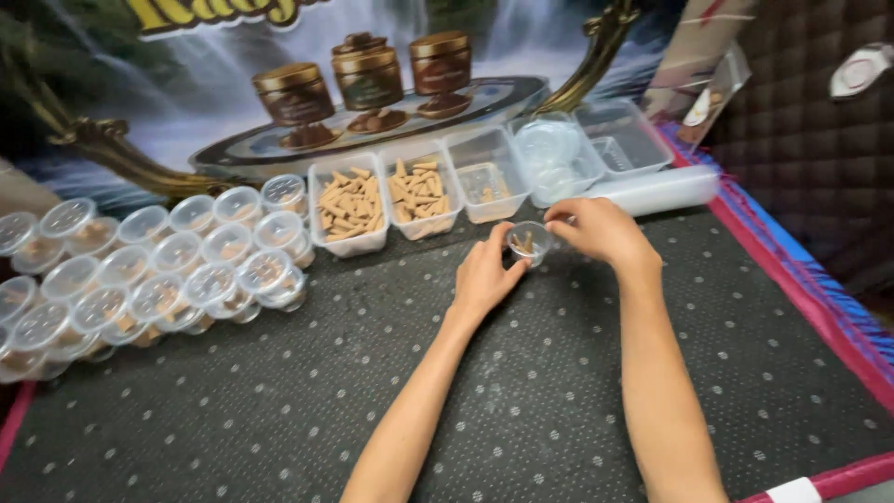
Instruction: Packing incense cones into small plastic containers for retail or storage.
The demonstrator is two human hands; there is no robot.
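A small clear plastic cup (527,243) with a few tan cone-shaped pieces inside stands on the dark dotted mat (521,410). My left hand (484,276) grips its left side with thumb and fingers. My right hand (596,229) touches its right rim from above. Just beyond the cup sit two clear trays of tan cones (348,212) (419,196) and a nearly empty tray (486,177).
Several lidded clear cups (158,270) filled with cones lie stacked at the left. A tray of clear lids (555,160), an empty tray (622,138) and a long clear lid (656,189) sit at the back right. A printed banner (279,74) stands behind. Red mat border (810,298) runs along the right.
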